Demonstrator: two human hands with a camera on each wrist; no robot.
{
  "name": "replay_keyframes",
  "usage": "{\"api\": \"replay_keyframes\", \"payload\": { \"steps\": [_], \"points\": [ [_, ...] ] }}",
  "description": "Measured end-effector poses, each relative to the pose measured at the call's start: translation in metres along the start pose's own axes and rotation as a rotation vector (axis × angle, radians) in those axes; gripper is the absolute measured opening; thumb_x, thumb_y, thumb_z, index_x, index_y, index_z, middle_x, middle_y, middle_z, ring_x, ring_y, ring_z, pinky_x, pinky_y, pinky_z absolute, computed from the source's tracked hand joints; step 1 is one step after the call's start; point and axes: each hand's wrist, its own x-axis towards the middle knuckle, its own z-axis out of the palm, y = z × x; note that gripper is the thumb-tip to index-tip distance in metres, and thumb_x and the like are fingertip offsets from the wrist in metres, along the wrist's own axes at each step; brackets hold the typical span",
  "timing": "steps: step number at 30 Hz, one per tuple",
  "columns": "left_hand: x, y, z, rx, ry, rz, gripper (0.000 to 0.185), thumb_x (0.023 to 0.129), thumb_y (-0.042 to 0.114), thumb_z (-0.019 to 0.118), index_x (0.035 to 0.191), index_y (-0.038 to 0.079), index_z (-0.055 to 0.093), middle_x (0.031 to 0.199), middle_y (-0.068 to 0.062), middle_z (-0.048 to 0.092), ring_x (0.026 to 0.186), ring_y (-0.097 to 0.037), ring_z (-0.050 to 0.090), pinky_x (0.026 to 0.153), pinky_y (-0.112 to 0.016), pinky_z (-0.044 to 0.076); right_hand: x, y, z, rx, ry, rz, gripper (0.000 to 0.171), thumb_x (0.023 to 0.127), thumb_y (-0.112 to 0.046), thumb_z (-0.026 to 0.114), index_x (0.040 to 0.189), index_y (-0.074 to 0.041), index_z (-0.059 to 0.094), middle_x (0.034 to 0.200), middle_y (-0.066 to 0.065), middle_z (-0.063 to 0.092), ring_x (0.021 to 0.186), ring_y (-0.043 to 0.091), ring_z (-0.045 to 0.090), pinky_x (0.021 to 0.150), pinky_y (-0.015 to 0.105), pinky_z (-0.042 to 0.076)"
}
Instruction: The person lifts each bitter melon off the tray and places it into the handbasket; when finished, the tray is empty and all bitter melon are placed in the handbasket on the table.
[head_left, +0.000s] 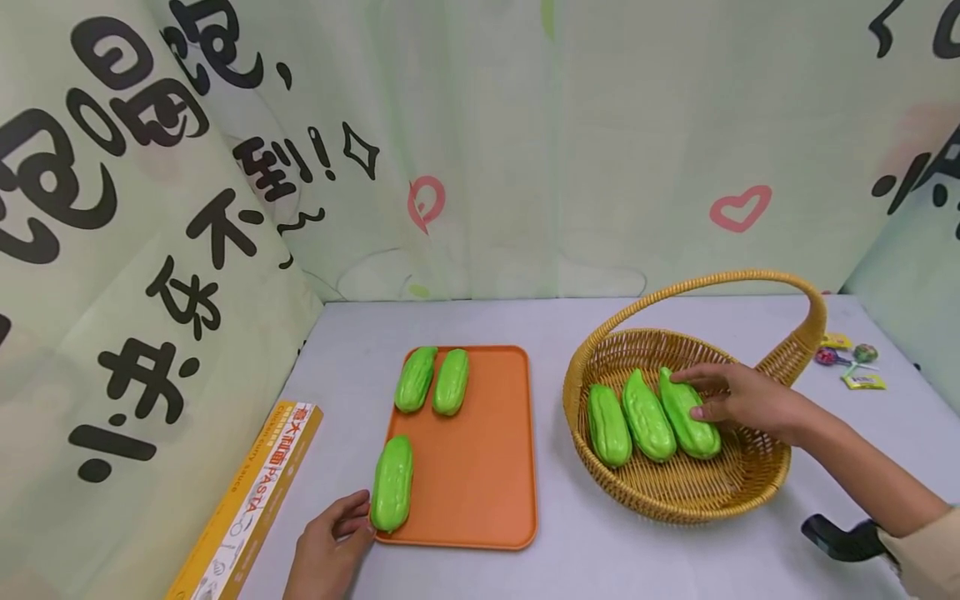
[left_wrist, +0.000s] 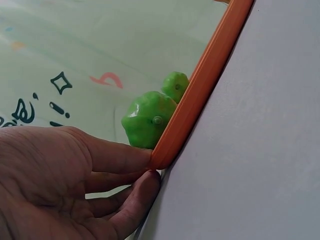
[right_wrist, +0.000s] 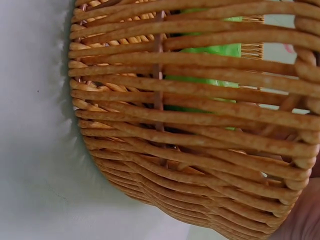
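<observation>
My left hand point(head_left: 332, 542) is at the near left corner of an orange tray point(head_left: 472, 450), thumb and fingers pinching its edge in the left wrist view. A green toy cucumber point(head_left: 392, 483) lies on the tray right beside that hand. Two more, a left one point(head_left: 416, 379) and a right one point(head_left: 451, 382), lie at the tray's far end. Over a wicker basket point(head_left: 675, 504), my right hand point(head_left: 750, 404) grips the rightmost of three toy cucumbers point(head_left: 688, 421) inside. The other two, one in the middle point(head_left: 648, 417) and one at left point(head_left: 608, 425), lie alongside it.
An arched handle point(head_left: 720, 279) rises over the basket. Lollipops point(head_left: 827, 357) and small yellow packets point(head_left: 864, 382) lie at the right. A pasta box point(head_left: 247, 500) stretches along the left side. A black curved object point(head_left: 840, 537) shows by the right sleeve. Printed curtains point(head_left: 510, 150) enclose the table.
</observation>
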Motion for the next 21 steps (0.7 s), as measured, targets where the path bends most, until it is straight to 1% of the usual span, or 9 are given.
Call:
{"api": "replay_keyframes", "payload": {
  "steps": [4, 7, 14, 21],
  "points": [
    [-0.0002, 0.0006, 0.0002, 0.004, 0.004, -0.001, 0.046, 0.086, 0.005, 0.068, 0.131, -0.003, 0.059, 0.112, -0.006, 0.067, 0.099, -0.021, 0.063, 0.085, -0.039, 0.052, 0.0013, 0.0008, -0.0013, 0.052, -0.013, 0.006, 0.051, 0.092, -0.008, 0.067, 0.139, 0.005, 0.05, 0.139, 0.035, 0.04, 0.122, 0.047, 0.044, 0.087, 0.04, 0.05],
    [-0.0006, 0.0005, 0.0005, 0.006, 0.008, -0.001, 0.045, 0.087, 0.005, 0.068, 0.13, -0.003, 0.06, 0.111, -0.006, 0.067, 0.099, -0.021, 0.063, 0.085, -0.039, 0.052, 0.0014, 0.0008, -0.0015, 0.076, -0.019, 0.018, 0.051, 0.092, -0.007, 0.067, 0.139, 0.005, 0.05, 0.14, 0.036, 0.036, 0.122, 0.047, 0.044, 0.086, 0.039, 0.051],
    [-0.0002, 0.0005, 0.0002, 0.006, 0.002, -0.007, 0.046, 0.087, 0.006, 0.068, 0.131, -0.003, 0.059, 0.112, -0.005, 0.067, 0.099, -0.02, 0.063, 0.085, -0.04, 0.052, 0.0007, 0.0004, -0.0014, 0.106, -0.026, 0.028, 0.05, 0.093, -0.005, 0.065, 0.139, 0.006, 0.048, 0.14, 0.037, 0.035, 0.122, 0.048, 0.043, 0.085, 0.038, 0.052],
    [0.0002, 0.0003, 0.0002, 0.001, 0.0, -0.007, 0.046, 0.087, 0.006, 0.068, 0.131, -0.003, 0.059, 0.111, -0.005, 0.067, 0.099, -0.02, 0.063, 0.085, -0.039, 0.052, 0.0013, -0.0002, -0.0001, 0.104, -0.02, 0.045, 0.05, 0.094, -0.006, 0.064, 0.14, 0.006, 0.047, 0.139, 0.038, 0.035, 0.123, 0.05, 0.042, 0.086, 0.041, 0.052]
  ]
}}
